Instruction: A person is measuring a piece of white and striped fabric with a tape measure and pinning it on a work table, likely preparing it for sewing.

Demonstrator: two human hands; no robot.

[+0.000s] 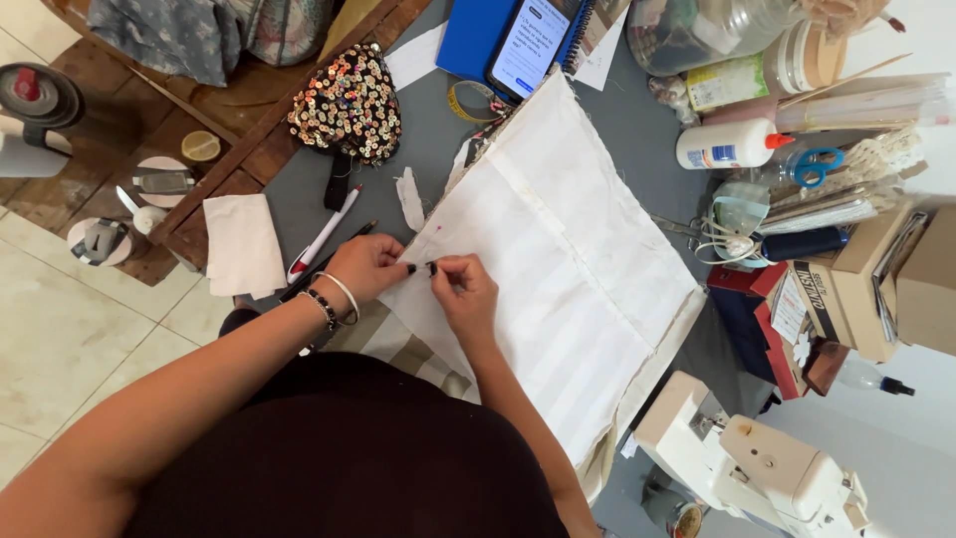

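White cloth pinched at its corner on the grey desk (637, 149).
The flat, creased white cloth (558, 269) is spread across the desk; its near corner is held in the pinched grip of the left hand (366, 267) and the right hand (464, 291), fingertips nearly meeting. A sequinned pouch (349, 102) lies beyond.

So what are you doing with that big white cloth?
A person is pinching the near corner of a white cloth spread on a grey table. The left hand and right hand meet at its edge, fingers close together. A sewing machine, glue bottle and phone lie around it.
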